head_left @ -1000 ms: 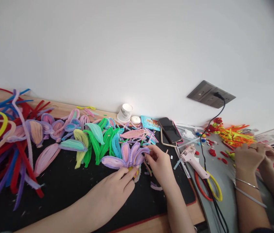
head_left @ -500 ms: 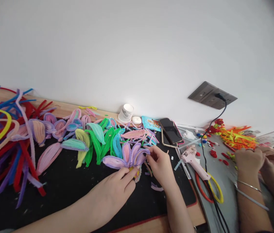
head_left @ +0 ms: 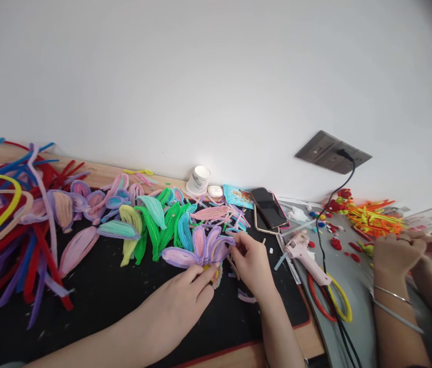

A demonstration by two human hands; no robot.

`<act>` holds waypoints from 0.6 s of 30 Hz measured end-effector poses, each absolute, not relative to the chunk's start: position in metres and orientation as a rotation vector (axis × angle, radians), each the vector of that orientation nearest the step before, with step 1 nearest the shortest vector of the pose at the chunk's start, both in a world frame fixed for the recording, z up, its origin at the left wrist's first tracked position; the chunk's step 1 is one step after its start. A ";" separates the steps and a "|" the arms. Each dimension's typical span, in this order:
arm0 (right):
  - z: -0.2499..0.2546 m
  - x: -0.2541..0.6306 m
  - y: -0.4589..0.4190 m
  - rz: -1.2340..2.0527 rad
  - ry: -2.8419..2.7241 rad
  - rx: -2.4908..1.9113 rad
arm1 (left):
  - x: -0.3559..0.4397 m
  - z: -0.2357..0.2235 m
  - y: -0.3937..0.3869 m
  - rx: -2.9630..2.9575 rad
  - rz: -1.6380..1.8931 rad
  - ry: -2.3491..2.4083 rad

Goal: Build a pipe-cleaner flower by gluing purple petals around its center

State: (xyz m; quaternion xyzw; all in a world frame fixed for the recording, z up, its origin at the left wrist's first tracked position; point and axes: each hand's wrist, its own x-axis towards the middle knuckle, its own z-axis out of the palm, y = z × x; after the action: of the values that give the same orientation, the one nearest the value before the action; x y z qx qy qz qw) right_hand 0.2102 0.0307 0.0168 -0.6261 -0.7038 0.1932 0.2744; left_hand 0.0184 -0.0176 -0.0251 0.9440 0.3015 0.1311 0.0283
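A pipe-cleaner flower with purple and pink petals and a yellow centre lies low over the black mat. My left hand is closed on its base, the fingers covering much of the centre. At the flower's right side, my right hand pinches the tip of a purple petal between thumb and finger. Behind the flower lie loose petals: green ones, a blue one and a pink one. A mint petal and a yellow-green petal are further left.
Pipe cleaners heap at the left. A paper cup, white case, blue packet and phone line the wall. Right are a glue gun, its cord and a co-worker's hands.
My hands keep their hold on the flower with hardly any movement. The view has shifted slightly, and the co-worker's hands at the right have moved a little.
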 end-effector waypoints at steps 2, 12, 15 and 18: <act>0.018 0.210 0.031 0.534 -1.872 -1.693 | 0.018 -0.025 -0.018 2.902 0.396 0.945; 0.036 0.235 0.018 0.825 -1.650 -1.679 | 0.008 -0.027 -0.022 2.908 0.498 0.873; 0.048 0.245 0.013 0.736 -1.553 -1.678 | 0.009 -0.024 -0.020 2.966 0.625 0.857; 0.059 0.255 0.007 0.588 -1.495 -1.696 | 0.011 -0.022 -0.018 2.953 0.730 0.868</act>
State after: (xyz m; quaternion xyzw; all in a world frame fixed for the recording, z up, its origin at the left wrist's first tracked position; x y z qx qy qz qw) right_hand 0.2554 0.0067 0.0585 -0.6680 -0.5887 0.2316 0.3919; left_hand 0.0115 -0.0181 -0.0223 0.9335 0.2744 0.2308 -0.0107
